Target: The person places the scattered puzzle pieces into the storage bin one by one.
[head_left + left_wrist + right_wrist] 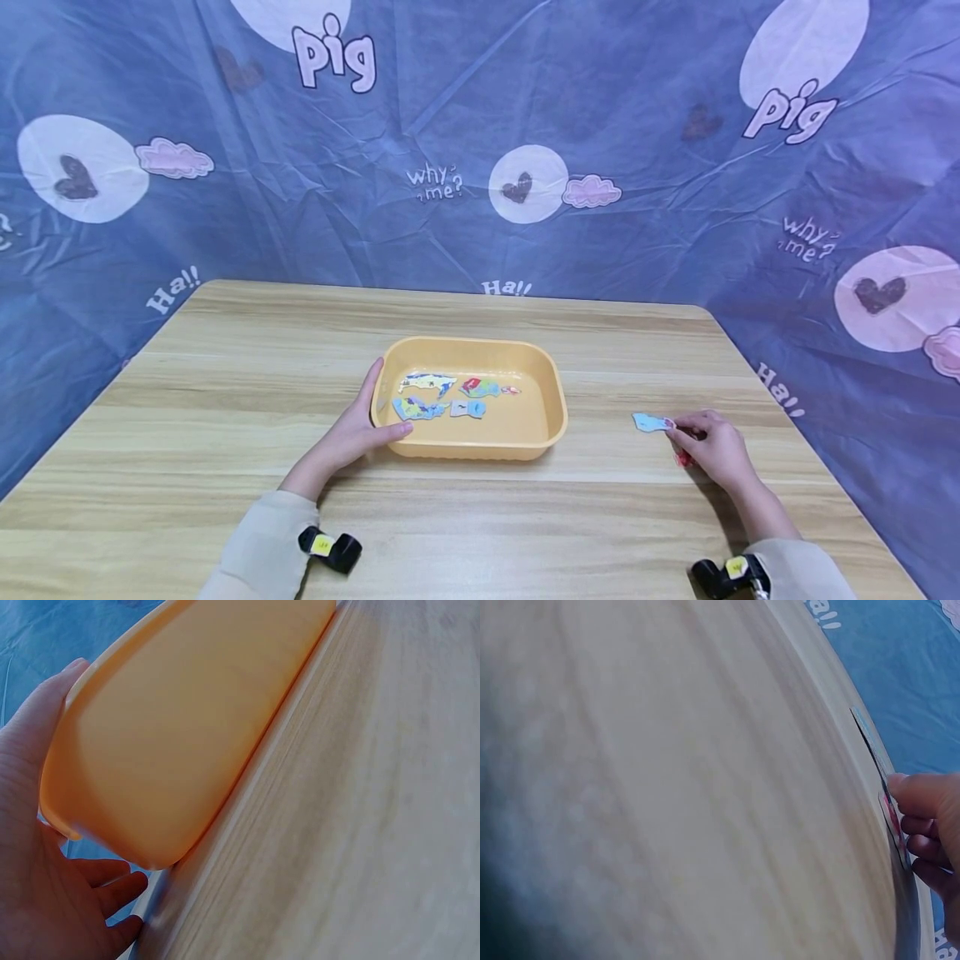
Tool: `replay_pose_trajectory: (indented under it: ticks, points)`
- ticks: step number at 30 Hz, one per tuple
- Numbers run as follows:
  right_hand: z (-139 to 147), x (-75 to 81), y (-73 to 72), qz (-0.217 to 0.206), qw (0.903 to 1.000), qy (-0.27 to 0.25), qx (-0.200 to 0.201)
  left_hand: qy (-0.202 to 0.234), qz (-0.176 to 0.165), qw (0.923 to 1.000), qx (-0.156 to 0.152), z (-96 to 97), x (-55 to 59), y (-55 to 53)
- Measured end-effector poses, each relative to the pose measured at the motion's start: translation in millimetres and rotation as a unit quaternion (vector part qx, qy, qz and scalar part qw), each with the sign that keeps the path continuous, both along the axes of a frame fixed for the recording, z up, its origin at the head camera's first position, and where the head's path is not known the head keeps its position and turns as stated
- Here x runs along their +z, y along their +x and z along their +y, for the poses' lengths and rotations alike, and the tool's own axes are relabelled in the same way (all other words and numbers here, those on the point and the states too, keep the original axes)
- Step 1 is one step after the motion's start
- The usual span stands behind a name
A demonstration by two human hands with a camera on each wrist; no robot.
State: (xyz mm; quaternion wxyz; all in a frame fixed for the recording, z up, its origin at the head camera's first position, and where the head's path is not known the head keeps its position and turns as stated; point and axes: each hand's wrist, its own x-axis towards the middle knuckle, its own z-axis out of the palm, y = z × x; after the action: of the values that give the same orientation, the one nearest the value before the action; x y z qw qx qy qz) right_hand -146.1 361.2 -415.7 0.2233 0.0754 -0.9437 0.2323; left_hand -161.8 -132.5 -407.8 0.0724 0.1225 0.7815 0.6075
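A yellow plastic tray (pixel 480 452) stands on the table, seen from its side in the left wrist view. My left hand (pixel 360 429) grips its left end, thumb over the near rim and index finger along the outer wall. Flat printed cut-out pieces lie inside: a white-and-blue one (pixel 427 382), a red-and-green one (pixel 478 387), a blue-and-yellow one (pixel 418 408) and a pale blue one (pixel 468 408). Right of the tray, my right hand (pixel 716 450) pinches a light blue cut-out piece (pixel 648 422) between thumb and fingers. A red cut-out piece (pixel 682 457) shows below those fingers, partly hidden.
The wood-grain table (pixel 480 533) reaches back to a blue printed cloth (pixel 450 250) hanging behind it and at both sides. Each wrist carries a small black camera (pixel 330 550). Bare tabletop lies between the tray and my right hand.
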Motion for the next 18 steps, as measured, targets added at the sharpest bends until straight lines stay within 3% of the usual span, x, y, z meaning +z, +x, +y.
replay_pose_trajectory:
  ticks: [7, 13, 18]
  points:
    - [-4.9, 3.3, -2.2, 0.003, 0.9993, -0.027, -0.027, -0.002, 0.001, 1.0, 0.001, 0.3, -0.4, 0.1]
    - [-12.4, 13.9, -5.5, -0.032, 0.9971, -0.052, -0.046, -0.006, 0.004, 1.0, 0.003, 0.1, -1.4, 0.2]
    - [-19.7, 21.2, -10.4, -0.022, 0.9966, -0.072, -0.035, -0.006, 0.003, 1.0, 0.002, 1.1, -0.5, 1.1]
